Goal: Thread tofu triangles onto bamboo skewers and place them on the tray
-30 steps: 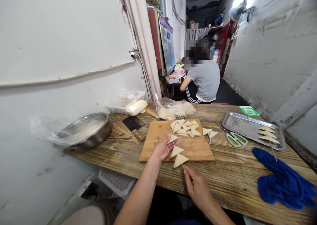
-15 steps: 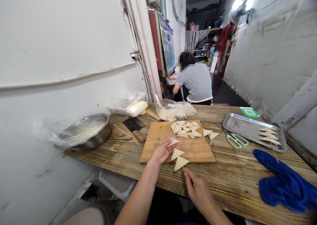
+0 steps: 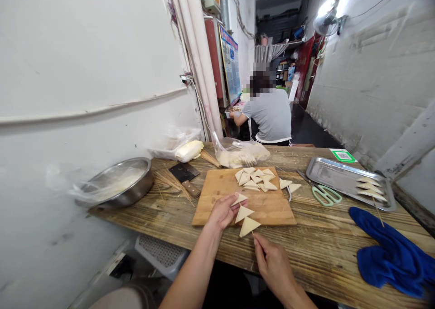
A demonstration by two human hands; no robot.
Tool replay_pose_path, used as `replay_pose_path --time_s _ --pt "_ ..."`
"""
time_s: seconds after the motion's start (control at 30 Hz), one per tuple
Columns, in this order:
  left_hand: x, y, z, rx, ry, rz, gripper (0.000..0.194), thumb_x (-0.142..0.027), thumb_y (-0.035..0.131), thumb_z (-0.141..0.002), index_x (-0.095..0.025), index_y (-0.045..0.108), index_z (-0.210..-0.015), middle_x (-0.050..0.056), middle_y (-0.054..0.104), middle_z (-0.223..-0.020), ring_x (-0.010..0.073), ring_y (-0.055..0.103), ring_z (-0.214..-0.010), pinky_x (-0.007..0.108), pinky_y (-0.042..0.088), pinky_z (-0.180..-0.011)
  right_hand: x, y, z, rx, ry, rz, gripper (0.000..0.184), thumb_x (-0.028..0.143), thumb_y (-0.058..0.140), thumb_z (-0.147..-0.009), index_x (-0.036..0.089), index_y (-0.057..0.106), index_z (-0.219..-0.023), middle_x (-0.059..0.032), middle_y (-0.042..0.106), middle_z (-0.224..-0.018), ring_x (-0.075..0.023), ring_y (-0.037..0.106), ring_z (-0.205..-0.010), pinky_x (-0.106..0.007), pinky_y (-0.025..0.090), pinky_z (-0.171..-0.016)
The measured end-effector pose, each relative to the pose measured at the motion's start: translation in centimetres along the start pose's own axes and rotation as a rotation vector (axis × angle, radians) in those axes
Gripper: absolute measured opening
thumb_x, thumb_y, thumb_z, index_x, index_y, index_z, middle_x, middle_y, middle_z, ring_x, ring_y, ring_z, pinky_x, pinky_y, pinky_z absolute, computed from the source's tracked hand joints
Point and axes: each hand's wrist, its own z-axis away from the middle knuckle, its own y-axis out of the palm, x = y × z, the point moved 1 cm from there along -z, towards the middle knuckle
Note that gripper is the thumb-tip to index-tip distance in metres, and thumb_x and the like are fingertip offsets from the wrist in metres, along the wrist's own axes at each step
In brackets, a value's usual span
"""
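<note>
My right hand (image 3: pixel 274 259) pinches the bare lower end of a thin wooden skewer (image 3: pixel 253 233) over the table's front edge. Two pale tofu-like triangles, a lower one (image 3: pixel 249 226) and a middle one (image 3: pixel 244 214), are threaded on it, spaced apart. At the skewer's far end, the fingers of my left hand (image 3: pixel 223 211) are closed on a third triangle (image 3: pixel 240 199). Whether the tip has passed through that piece is hard to see. Under my left hand lies a wooden cutting board (image 3: pixel 210 195), with a pile of loose triangles (image 3: pixel 256 178) on its far right part.
Right of the board lie green-handled scissors (image 3: pixel 326 195), a metal tray (image 3: pixel 335 175) holding a filled skewer, and a blue cloth (image 3: pixel 390 254). Leftward are a cleaver (image 3: pixel 185 175), loose skewers (image 3: pixel 172 183) and a steel basin (image 3: pixel 144 177). A person (image 3: pixel 270 114) sits beyond the table.
My hands and the skewer keep nearly the same pose. Beyond the table, the person's head has shifted right and their forearm has risen to the white tray.
</note>
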Motion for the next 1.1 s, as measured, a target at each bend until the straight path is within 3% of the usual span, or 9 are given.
replay_pose_path --time_s 1.1 --pt "0.65 -0.16 -0.12 0.0 -0.017 -0.056 0.008 -0.009 0.054 -0.078 -0.006 0.062 -0.08 0.012 0.068 -0.076 0.0195 0.066 -0.07 0.029 0.053 -0.064 -0.51 0.96 -0.28 -0.034 -0.043 0.131 0.047 0.032 0.022 -0.094 0.014 0.065 -0.104 -0.0099 0.071 -0.069 -0.0187 0.067 -0.059 -0.023 0.048 -0.059"
